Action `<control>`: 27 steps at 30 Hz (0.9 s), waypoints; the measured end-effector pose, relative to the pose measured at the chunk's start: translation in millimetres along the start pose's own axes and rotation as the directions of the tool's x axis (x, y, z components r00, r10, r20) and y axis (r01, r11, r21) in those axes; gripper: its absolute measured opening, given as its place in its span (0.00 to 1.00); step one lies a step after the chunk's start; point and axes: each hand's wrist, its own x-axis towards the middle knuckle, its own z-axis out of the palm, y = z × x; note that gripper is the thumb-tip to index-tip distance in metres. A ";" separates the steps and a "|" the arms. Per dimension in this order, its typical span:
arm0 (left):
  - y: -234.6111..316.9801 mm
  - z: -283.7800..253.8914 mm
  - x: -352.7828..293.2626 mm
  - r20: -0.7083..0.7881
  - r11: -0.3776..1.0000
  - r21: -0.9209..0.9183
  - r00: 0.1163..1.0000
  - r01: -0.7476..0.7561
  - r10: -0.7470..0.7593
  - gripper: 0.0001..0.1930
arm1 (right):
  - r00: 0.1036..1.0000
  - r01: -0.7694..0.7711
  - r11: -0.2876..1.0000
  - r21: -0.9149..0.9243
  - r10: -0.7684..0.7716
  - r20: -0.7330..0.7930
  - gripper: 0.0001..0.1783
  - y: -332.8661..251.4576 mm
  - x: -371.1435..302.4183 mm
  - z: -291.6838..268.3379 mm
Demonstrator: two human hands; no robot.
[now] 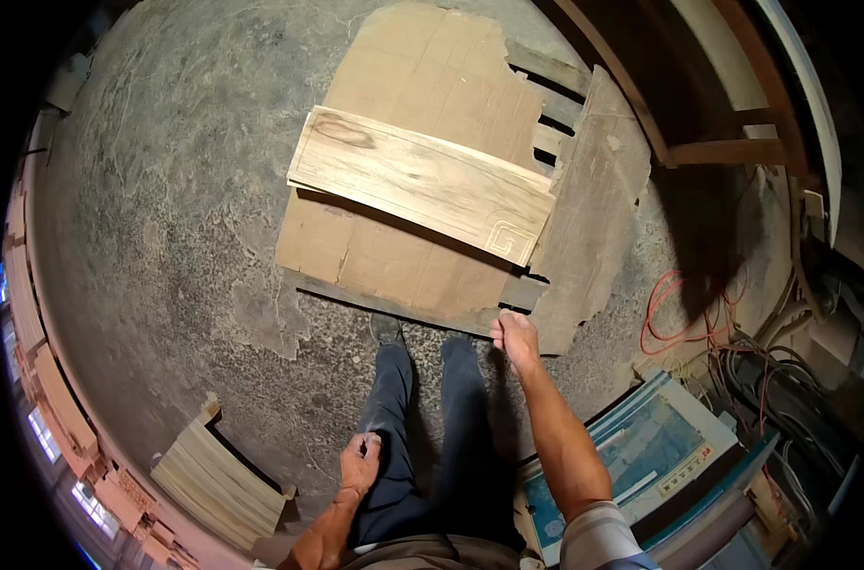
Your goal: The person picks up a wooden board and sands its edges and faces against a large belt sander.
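Observation:
A long pale wooden panel lies at a slant across a sheet of cardboard on a pallet. A square spiral pattern is cut into its right corner, and a dark knot marks its far left end. Below the near edge of the pallet, my right hand hangs with curled fingers and nothing visible in them. My left hand is beside my left thigh, its fingers bent inward, with no object showing. Both hands are apart from the panel.
Slats of the wooden pallet show beside a second cardboard piece. Stacked boards stand at lower left. On the right are a blue-topped machine or case, orange cable, dark hoses and a wooden frame.

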 end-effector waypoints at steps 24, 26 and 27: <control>-80.6 42.0 6.4 -0.040 0.953 0.254 0.983 -0.164 0.180 0.07 | 0.997 -0.059 0.993 -0.107 0.054 -0.053 0.20 27.7 267.2 -94.1; -79.8 39.9 4.7 -0.076 0.959 0.248 0.984 -0.139 0.162 0.06 | 0.998 -0.055 0.972 -0.228 0.048 -0.037 0.19 9.5 233.0 -75.5; -80.3 40.1 5.5 -0.089 0.960 0.241 0.982 -0.141 0.167 0.06 | 0.987 -0.019 0.972 -0.236 -0.019 -0.158 0.19 9.3 221.8 -76.3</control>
